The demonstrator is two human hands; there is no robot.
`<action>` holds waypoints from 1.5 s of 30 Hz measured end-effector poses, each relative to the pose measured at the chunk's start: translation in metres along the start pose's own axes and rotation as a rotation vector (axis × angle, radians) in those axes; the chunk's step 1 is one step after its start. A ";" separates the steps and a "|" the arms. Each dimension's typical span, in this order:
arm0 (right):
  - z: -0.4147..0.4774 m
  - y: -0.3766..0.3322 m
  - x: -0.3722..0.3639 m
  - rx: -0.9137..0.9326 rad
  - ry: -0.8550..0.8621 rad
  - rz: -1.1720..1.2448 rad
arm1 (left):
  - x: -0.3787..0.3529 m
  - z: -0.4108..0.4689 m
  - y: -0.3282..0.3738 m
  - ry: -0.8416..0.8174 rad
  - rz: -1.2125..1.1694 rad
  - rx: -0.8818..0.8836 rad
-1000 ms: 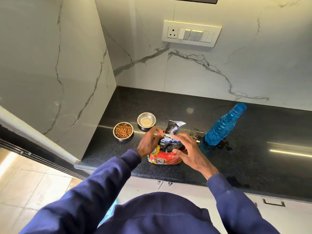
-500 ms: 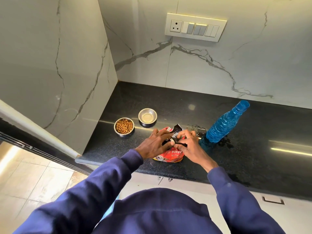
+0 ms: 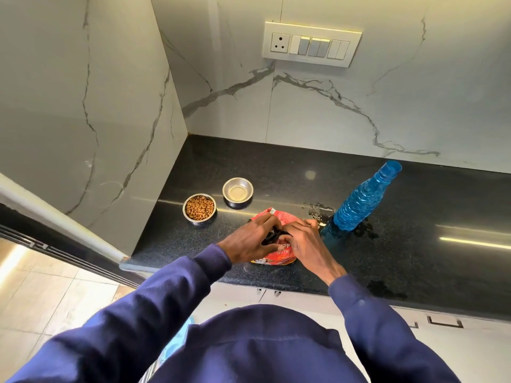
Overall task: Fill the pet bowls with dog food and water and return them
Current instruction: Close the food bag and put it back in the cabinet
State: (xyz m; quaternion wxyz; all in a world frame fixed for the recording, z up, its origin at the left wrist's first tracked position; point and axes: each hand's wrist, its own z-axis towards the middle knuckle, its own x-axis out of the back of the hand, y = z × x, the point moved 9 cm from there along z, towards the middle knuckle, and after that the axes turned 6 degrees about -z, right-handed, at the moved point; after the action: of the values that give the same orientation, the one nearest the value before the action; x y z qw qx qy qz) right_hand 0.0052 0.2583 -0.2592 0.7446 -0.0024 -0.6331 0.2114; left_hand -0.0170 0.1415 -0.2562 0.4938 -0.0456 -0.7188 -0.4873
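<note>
A red dog food bag (image 3: 282,217) lies on the black counter near the front edge, its top folded down. My left hand (image 3: 253,240) and my right hand (image 3: 307,241) both pinch the folded top of the bag, fingers curled on it. Left of the bag stands a small steel bowl (image 3: 199,209) full of brown kibble. Behind it, a second steel bowl (image 3: 237,192) holds water. A blue plastic water bottle (image 3: 365,200) stands uncapped to the right of the bag.
The black counter (image 3: 414,258) meets marble walls at the back and left. Water is spilled beside the bottle (image 3: 318,211) and near the front edge (image 3: 384,290). A switch panel (image 3: 311,44) sits on the back wall. Tiled floor (image 3: 33,299) lies lower left.
The bag's dark top stood upright a second ago; both hands have folded it down flat onto the bag. The bowls and bottle have not moved.
</note>
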 end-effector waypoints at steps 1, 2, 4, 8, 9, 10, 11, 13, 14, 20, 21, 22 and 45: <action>0.001 0.002 0.001 -0.030 0.012 0.026 | -0.003 -0.005 -0.003 -0.005 0.061 0.000; 0.002 0.005 0.000 -0.059 0.012 0.066 | -0.005 -0.009 -0.006 0.001 0.109 0.001; 0.006 0.010 -0.001 -0.102 -0.011 0.190 | 0.002 -0.017 -0.016 0.054 0.098 0.016; 0.012 0.014 -0.006 -0.161 -0.036 0.355 | 0.017 -0.014 -0.033 0.143 -0.140 0.168; 0.012 0.015 -0.006 -0.175 -0.018 0.346 | 0.015 -0.011 -0.032 0.149 -0.207 0.186; 0.012 0.016 -0.006 -0.193 0.006 0.324 | 0.013 -0.010 -0.030 0.162 -0.271 0.200; 0.011 0.018 -0.005 -0.208 0.026 0.304 | 0.011 -0.010 -0.028 0.188 -0.329 0.219; 0.008 0.019 -0.006 -0.225 0.063 0.278 | 0.012 -0.011 -0.033 0.255 -0.391 0.296; 0.006 0.019 -0.005 -0.225 0.074 0.257 | 0.013 -0.011 -0.035 0.281 -0.392 0.336; -0.007 0.021 -0.013 -0.239 0.072 0.114 | 0.010 -0.012 -0.045 0.393 -0.421 0.510; -0.009 0.022 -0.015 -0.232 0.076 0.130 | 0.008 -0.014 -0.048 0.434 -0.452 0.525; -0.010 0.021 -0.015 -0.218 0.081 0.141 | 0.008 -0.018 -0.051 0.485 -0.487 0.540; -0.024 0.041 -0.069 -0.042 -0.197 0.443 | -0.031 -0.037 -0.090 0.731 -1.114 0.562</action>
State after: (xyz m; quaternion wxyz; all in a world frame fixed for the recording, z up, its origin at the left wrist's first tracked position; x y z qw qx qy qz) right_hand 0.0077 0.2801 -0.3404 0.6146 -0.1362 -0.6909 0.3555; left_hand -0.0258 0.0804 -0.3371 0.3741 0.6220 -0.5225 -0.4475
